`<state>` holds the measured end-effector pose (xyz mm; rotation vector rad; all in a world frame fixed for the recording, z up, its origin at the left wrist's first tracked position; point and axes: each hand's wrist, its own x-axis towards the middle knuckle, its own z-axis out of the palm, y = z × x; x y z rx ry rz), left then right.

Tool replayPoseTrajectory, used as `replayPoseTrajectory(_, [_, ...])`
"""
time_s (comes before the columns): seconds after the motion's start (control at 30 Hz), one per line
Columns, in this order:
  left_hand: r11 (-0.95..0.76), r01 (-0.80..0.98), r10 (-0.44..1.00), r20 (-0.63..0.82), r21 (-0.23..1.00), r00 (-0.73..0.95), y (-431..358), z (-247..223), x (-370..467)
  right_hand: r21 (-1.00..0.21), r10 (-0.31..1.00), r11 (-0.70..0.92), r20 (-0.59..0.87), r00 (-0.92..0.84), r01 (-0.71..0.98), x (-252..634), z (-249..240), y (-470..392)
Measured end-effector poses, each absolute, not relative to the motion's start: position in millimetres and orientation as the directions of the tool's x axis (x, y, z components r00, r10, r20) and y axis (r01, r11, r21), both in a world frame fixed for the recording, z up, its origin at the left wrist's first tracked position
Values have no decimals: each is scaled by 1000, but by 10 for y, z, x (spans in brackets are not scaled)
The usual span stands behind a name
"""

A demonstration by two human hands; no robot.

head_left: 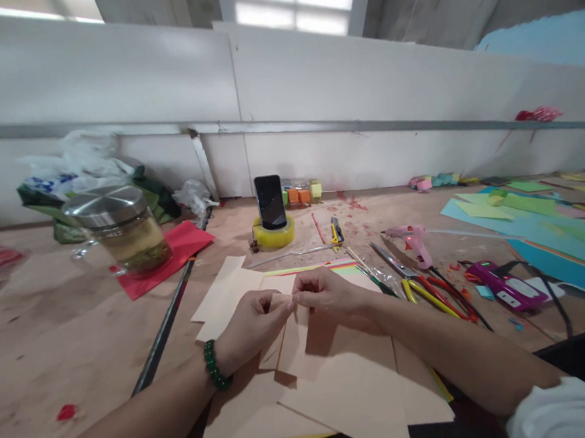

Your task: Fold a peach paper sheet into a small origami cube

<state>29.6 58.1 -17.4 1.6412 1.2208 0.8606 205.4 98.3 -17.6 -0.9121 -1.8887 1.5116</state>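
My left hand [252, 325], with a green bead bracelet [215, 366] at its wrist, pinches the upper edge of a pale peach paper piece [295, 345]. Right beside it my right hand [325, 290] is closed on the same edge, and the fingertips of both hands meet there. The piece hangs down toward me over a stack of peach paper sheets [349, 392]. Green and yellow sheets stick out from under this stack. To the left of my hands lies a cut peach paper piece [222, 290].
At the left, a lidded glass mug [128, 237] stands on red paper [189, 243]. Ahead, a phone [270, 204] leans in a yellow tape roll [273, 233], near a utility knife [336, 231]. Scissors [428, 293], a pink glue gun [410, 241] and a purple device [510, 287] lie right.
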Motion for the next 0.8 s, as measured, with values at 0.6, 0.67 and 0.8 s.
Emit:
replayPoseTrajectory(0.6, [-153,387,960,44,909,277,534,-137,329,-978,699,170,31,-715,123,2090,-164,1047])
replayPoseTrajectory(0.67, [-165,392,960,57,905,273,528,-145,332,-969,708,202,45,-705,141,2086,-160,1027])
replayPoseTrajectory(0.8, [-132,351,960,31,927,279,530,-159,331,-964,732,198,26,-681,176,2092,-149,1000])
